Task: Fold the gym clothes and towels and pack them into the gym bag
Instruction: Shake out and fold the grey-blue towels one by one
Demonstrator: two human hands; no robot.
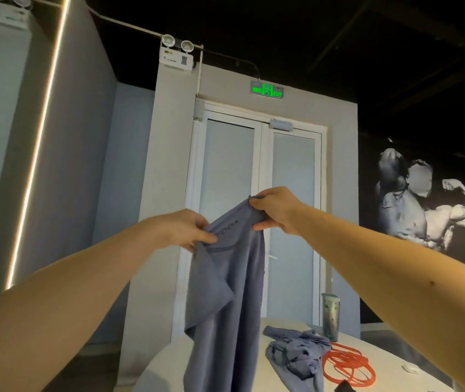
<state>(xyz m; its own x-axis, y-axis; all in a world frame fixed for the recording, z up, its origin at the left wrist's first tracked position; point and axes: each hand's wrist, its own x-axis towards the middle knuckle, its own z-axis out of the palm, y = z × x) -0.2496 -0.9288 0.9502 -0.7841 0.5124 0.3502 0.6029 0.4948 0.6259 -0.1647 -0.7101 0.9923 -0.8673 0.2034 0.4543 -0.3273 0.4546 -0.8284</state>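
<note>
Above the table (389,355) I held the blue shirt (225,292) up, L hand (188,230) & R hand (276,210) both pinching its top edge. Risk: if I'd swung it, the hanging hem could've caught the orange cord (347,366) or tipped the bottle (330,318) on the table.

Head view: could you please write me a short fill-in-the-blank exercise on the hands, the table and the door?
1. The left hand and right hand grip the hanging garment; the ____ one is higher.
2. The tumbler stands ____ near the orange cord.
3. The crumpled garment lies on the ____.
4. The sign above the door glows ____.
Missing words: right; upright; table; green.
</note>
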